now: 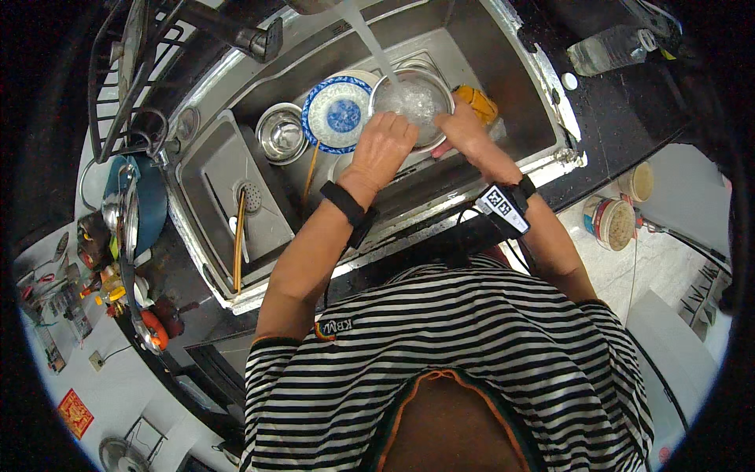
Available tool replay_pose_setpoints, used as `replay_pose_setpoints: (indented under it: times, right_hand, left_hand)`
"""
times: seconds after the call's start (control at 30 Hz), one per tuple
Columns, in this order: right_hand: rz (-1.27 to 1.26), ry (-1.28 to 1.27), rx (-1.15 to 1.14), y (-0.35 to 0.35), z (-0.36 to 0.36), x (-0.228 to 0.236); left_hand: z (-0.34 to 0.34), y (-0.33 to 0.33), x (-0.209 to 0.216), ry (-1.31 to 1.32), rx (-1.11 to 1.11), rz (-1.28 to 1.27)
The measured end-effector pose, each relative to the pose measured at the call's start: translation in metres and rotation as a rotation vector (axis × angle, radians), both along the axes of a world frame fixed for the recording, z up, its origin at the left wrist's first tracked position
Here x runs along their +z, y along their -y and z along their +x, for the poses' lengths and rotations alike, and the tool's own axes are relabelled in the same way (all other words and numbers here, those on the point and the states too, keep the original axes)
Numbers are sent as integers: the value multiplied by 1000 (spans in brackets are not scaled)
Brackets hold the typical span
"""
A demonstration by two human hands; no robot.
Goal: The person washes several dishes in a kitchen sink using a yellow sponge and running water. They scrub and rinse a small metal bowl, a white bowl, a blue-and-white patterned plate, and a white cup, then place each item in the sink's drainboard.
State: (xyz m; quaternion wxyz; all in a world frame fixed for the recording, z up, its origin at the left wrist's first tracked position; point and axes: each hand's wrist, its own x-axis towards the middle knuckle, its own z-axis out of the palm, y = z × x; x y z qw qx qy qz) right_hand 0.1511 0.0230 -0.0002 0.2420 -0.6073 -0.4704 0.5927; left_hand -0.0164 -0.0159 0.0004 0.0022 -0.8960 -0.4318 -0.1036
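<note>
A round metal bowl [381, 94] is tilted slightly in the larger sink basin, and a stream of water [366, 38] pours into it and froths. My left hand [387, 148] is closed on the bowl's near left rim, knuckles up. Against its near right side, my right hand [470, 140] grips the edge, its lower fingers partly hidden. Just left of the bowl lies a white plate with a blue pattern [344, 116]. Farther left sits a smaller shiny metal bowl [281, 134]. Behind my right hand rests a yellow cloth or sponge [478, 105].
Chopsticks [238, 248] and a white-handled utensil lean in the small left basin [216, 165]. A dark rack [130, 86] stands at the back left. On the black counter at right lie a clear plastic bottle [609, 51] and a white cap [569, 81]. Buckets [609, 220] stand lower right.
</note>
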Motion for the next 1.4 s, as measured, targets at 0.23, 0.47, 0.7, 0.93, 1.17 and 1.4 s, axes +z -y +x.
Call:
replay_pose_setpoints:
  times: [0.23, 0.47, 0.7, 0.93, 1.17, 1.4]
  right_hand:
    - [55, -48, -54, 5, -1, -17]
    - [164, 23, -24, 3, -5, -23]
    - [45, -32, -34, 7, -15, 6]
    - [-194, -347, -136, 8, -11, 3]
    - [-42, -245, -106, 7, -16, -4]
    - [-254, -196, -90, -1, -8, -1]
  left_hand:
    - [0, -7, -5, 49, 9, 330]
    - [-2, 0, 1, 9, -9, -14]
    - [-5, -8, -2, 119, 22, 76]
    - [-9, -7, -1, 131, -20, -92]
    - [-4, -11, -7, -154, 66, 152]
    - [-1, -1, -9, -143, 28, 53]
